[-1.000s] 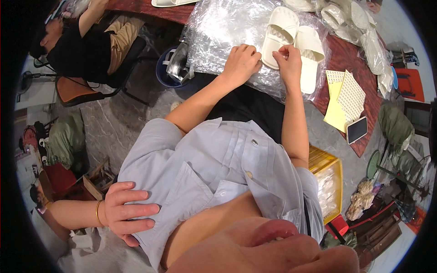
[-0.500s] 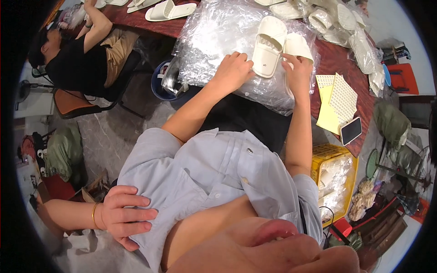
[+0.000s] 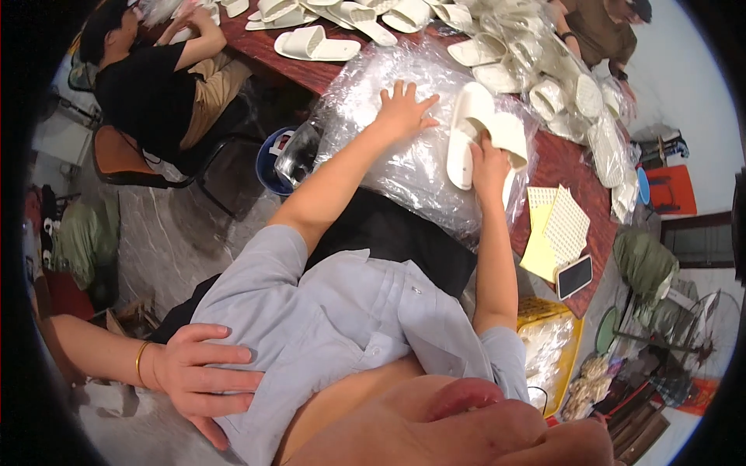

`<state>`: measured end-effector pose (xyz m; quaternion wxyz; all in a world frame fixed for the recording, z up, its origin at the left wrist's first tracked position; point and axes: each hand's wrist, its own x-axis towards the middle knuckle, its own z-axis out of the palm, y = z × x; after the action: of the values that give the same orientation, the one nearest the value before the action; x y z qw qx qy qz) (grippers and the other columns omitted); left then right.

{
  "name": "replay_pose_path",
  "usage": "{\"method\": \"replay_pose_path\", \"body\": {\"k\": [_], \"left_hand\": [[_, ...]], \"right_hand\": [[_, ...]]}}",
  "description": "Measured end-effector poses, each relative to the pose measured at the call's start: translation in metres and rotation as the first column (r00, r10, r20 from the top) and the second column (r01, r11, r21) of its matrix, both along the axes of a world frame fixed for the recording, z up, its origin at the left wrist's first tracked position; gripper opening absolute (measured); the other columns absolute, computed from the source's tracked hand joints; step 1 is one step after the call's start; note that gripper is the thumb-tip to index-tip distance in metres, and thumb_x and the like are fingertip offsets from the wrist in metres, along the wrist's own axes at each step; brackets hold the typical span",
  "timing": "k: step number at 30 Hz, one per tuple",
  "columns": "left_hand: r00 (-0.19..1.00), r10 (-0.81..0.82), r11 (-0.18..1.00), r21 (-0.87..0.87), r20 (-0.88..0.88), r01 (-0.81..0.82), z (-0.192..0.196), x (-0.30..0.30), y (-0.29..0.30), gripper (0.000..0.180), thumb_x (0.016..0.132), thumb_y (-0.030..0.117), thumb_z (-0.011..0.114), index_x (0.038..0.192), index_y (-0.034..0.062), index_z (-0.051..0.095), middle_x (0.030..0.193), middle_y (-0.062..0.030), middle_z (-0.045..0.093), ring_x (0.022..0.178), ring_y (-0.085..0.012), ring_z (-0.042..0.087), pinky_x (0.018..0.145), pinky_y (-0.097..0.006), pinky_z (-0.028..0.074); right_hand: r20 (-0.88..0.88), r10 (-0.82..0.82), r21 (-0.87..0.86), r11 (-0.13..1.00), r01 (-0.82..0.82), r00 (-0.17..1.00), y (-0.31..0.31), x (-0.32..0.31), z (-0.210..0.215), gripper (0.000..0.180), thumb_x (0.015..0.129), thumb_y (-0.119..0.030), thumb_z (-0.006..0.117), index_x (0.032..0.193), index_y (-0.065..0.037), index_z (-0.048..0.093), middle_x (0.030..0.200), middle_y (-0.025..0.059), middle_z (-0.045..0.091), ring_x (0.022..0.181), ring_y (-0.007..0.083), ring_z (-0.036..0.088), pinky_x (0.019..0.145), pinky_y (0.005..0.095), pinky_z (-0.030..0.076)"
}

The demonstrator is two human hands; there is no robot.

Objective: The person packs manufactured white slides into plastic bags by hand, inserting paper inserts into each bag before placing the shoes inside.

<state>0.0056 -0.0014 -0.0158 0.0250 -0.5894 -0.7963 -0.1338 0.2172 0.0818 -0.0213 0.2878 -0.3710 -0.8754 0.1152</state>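
Note:
My left hand (image 3: 406, 113) lies with fingers spread on a stack of clear plastic bags (image 3: 353, 105), holding nothing. On the right part of that stack is a pair of white slippers. My right hand (image 3: 489, 172) has its fingers closed at the inner side of the right slipper (image 3: 507, 133), beside the left slipper (image 3: 462, 151); the fingertips are partly hidden between the two. The left slipper lies with its toe pointing away from me.
White slippers (image 3: 318, 45) lie along the far table (image 3: 268, 46), with bagged ones (image 3: 548, 97) heaped at right. Yellow sticker sheets (image 3: 556, 225) and a phone (image 3: 573, 278) lie near the right edge. Co-workers sit left and far right. Another person's hand (image 3: 210, 373) touches my shirt.
My left hand has moved away from the slippers and spread open on the bags. My right hand has moved in between the slippers. The view has shifted, showing more of the far table.

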Motion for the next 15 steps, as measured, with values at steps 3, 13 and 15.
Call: {"method": "replay_pose_path", "body": {"k": [3, 13, 15], "left_hand": [[0.994, -0.011, 0.977, 0.210, -0.112, 0.034, -0.035, 0.002, -0.002, 0.060, 0.088, 0.057, 0.054, 0.141, 0.0315, 0.045, 0.138, -0.0265, 0.040, 0.132, -0.0470, 0.030, 0.099, -0.066, 0.027], [0.996, -0.076, 0.979, 0.193, 0.044, 0.066, -0.014, 0.006, -0.012, 0.073, 0.076, 0.068, 0.060, 0.142, 0.0402, 0.043, 0.144, -0.0270, 0.035, 0.136, -0.0486, 0.024, 0.105, -0.065, 0.018], [0.996, -0.077, 0.991, 0.117, 0.054, 0.071, -0.014, 0.005, -0.014, 0.074, 0.075, 0.070, 0.059, 0.141, 0.0402, 0.044, 0.145, -0.0266, 0.035, 0.137, -0.0489, 0.022, 0.106, -0.065, 0.017]], "right_hand": [[-0.068, -0.017, -0.264, 0.964, -0.001, 0.998, -0.002, 0.011, 0.023, 0.035, 0.093, -0.022, 0.055, 0.119, 0.002, 0.061, 0.091, 0.0302, 0.063, 0.085, 0.0418, 0.060, 0.080, 0.0437, 0.045], [-0.065, 0.141, -0.389, 0.908, -0.155, 0.988, 0.004, 0.014, 0.085, 0.042, 0.095, -0.021, 0.054, 0.132, 0.001, 0.054, 0.123, 0.0227, 0.061, 0.113, 0.0252, 0.060, 0.096, 0.0311, 0.043], [-0.033, 0.206, -0.369, 0.907, -0.203, 0.978, 0.015, 0.007, 0.092, 0.042, 0.094, -0.019, 0.057, 0.131, 0.002, 0.054, 0.121, 0.0228, 0.063, 0.109, 0.0214, 0.062, 0.094, 0.0300, 0.044]]}}
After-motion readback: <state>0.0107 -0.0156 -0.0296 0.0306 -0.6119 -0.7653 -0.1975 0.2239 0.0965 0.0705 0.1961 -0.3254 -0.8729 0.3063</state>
